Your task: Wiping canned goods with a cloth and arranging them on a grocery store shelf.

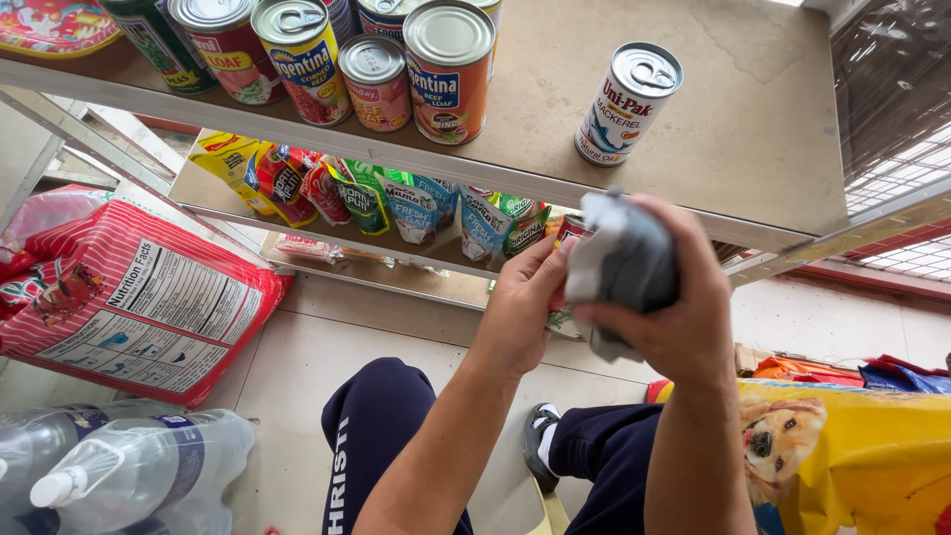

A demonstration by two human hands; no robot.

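The right hand [684, 317] is closing its fingers around a crumpled grey cloth [624, 263], pressing it against a can [567, 238] that the left hand [520, 302] is gripping from the other side. Only a red sliver of the can is showing between the cloth and the left fingers; the rest is lying hidden. Both hands are hanging in the air just in front of the upper shelf's edge, above the person's knees in dark blue trousers [381, 426].

The upper shelf [753, 129] is a plain beige board, scuffed and faintly stained, sitting in a pale metal frame. A white mackerel can [628, 102] is standing alone on it, well apart from a tight cluster of meat cans [376, 64] crowding the back left. A red tray [54, 25] is peeking in at the far left corner.

Below, a lower shelf [213, 193] is carrying a row of bright sachets [396, 198], leaning against one another along its front edge.

The floor [297, 367] is showing large pale tiles. A red sack [134, 297] is lying on it to the left, water bottles [129, 466] in clear wrap are resting near the bottom left, and a yellow pet-food bag [852, 456] with a dog picture is sitting at the right. Window louvres [906, 183] are letting daylight in at the right.
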